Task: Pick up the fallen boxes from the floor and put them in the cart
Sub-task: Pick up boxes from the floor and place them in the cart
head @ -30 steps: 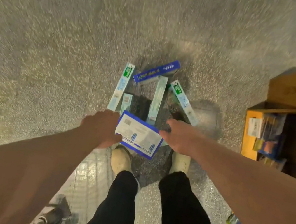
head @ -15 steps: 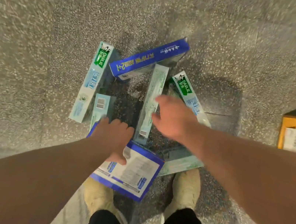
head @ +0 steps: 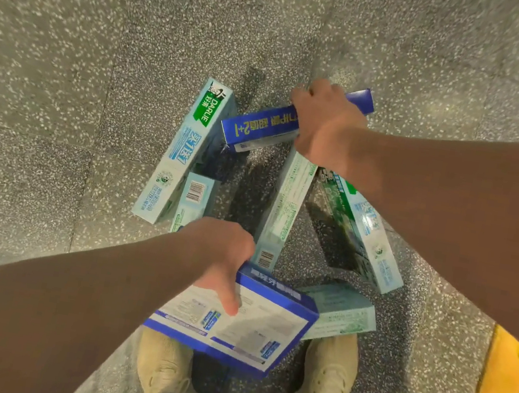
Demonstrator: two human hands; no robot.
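Barely started: left hand (head: 224, 258) grips flat blue box (head: 250, 334), right hand (head: 327, 122) grabs long blue box (head: 258, 128), Darlie boxes (head: 187, 147) left on floor (head: 68, 64).

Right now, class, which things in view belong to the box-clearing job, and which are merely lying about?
Job: left hand gripping the blue-and-white flat box; right hand gripping the dark blue long box; Darlie toothpaste box; small barcode box; long pale box; green-topped box; squat pale box.
Lying about: beige shoes; yellow shelf; speckled floor.
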